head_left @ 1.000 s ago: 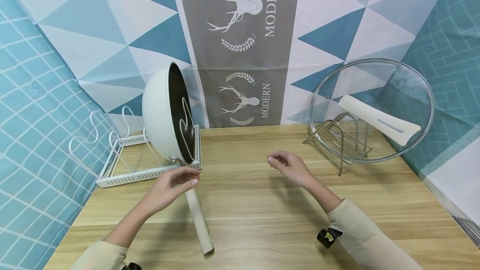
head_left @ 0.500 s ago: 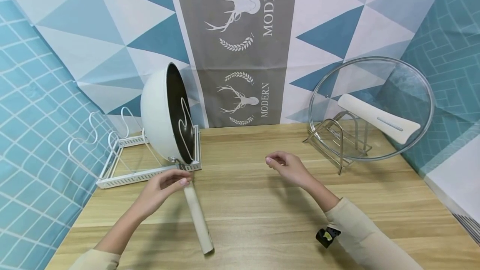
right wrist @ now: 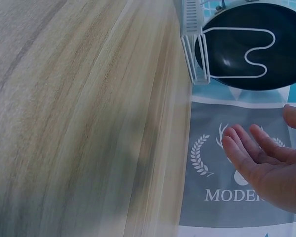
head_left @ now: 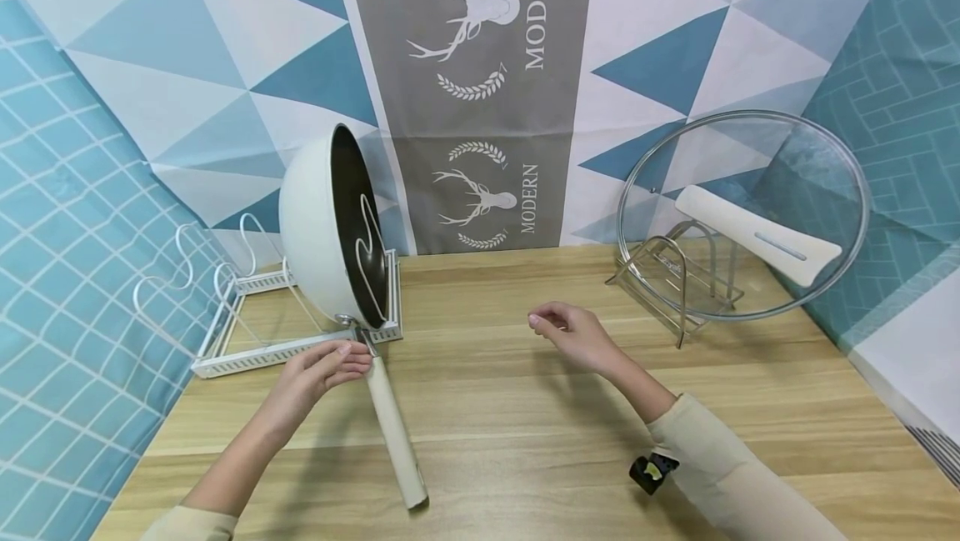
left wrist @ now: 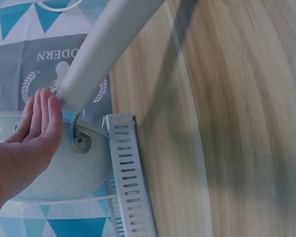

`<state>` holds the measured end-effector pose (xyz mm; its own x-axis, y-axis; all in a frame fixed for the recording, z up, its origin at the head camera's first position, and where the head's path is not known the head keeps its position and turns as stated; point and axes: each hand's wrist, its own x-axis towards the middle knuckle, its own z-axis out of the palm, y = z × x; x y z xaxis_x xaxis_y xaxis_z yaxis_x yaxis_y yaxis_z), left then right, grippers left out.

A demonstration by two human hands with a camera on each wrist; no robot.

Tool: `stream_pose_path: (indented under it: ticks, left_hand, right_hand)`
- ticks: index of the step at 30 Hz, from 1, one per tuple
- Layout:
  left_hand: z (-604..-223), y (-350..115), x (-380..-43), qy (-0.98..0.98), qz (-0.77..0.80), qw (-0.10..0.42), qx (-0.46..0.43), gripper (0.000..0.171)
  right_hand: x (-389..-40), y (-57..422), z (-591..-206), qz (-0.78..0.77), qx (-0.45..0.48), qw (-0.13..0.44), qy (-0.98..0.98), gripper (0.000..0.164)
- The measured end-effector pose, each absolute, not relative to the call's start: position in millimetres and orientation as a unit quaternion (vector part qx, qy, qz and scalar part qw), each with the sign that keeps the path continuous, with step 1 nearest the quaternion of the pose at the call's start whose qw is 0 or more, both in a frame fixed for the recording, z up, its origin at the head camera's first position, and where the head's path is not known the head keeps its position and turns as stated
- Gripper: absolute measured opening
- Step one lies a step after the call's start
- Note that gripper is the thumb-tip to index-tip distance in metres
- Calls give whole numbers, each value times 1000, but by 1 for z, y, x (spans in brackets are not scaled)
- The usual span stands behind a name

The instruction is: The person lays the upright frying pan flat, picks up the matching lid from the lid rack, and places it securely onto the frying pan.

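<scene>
A white wok [head_left: 311, 228] with a dark inside stands on its side in a white wire rack [head_left: 262, 356], its cream handle [head_left: 396, 437] slanting out toward me over the table. My left hand [head_left: 315, 378] has its fingers extended, with the fingertips right at the handle's upper end near the metal joint. In the left wrist view the fingers lie together beside the handle base. My right hand [head_left: 576, 339] hovers over the middle of the table with relaxed, slightly bent fingers and nothing in them.
At the right, a large glass lid [head_left: 780, 149] with a cream grip [head_left: 757, 234] leans in a metal stand [head_left: 678, 291]. A patterned backdrop [head_left: 480, 107] rises along the table's far edge. Blue tiled sheets flank both sides of the wooden table [head_left: 525, 458].
My left hand drew back slightly, then turned and straightened its fingers toward the upper end of the wok handle. My right hand stays nearly still. Wok and lid keep their places.
</scene>
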<state>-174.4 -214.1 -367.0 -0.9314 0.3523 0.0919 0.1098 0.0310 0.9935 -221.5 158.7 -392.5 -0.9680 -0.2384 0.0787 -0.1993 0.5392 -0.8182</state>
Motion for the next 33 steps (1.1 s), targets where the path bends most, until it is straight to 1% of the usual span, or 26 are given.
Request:
stream_pose_path:
  ticks: [2,5,17,24,29,33]
  left_hand:
    - [-368,-216,-175,675,710,101,172,28]
    - [-369,-218,-175,648,736,107,163,32]
    - [-368,-218,-174,687,721,90,27,28]
    - [-368,-215,-174,700,709,85,-30,27]
    - [-369,-214,-176,704,703,89,-53,32]
    - [-372,-212,-177,706,698,103,-60,40]
  right_hand:
    - [-221,158,-392,-464,-124,22,877,33]
    - [-221,158,-392,-464,-125,24,877,33]
    - [-221,153,-392,-461,-123,31,878,33]
    - [-219,149,-392,-456,-124,36,881,33]
    - [-219,148,-394,-454,-125,40,881,33]
    - [-219,146,-394,-454,-123,42,881,32]
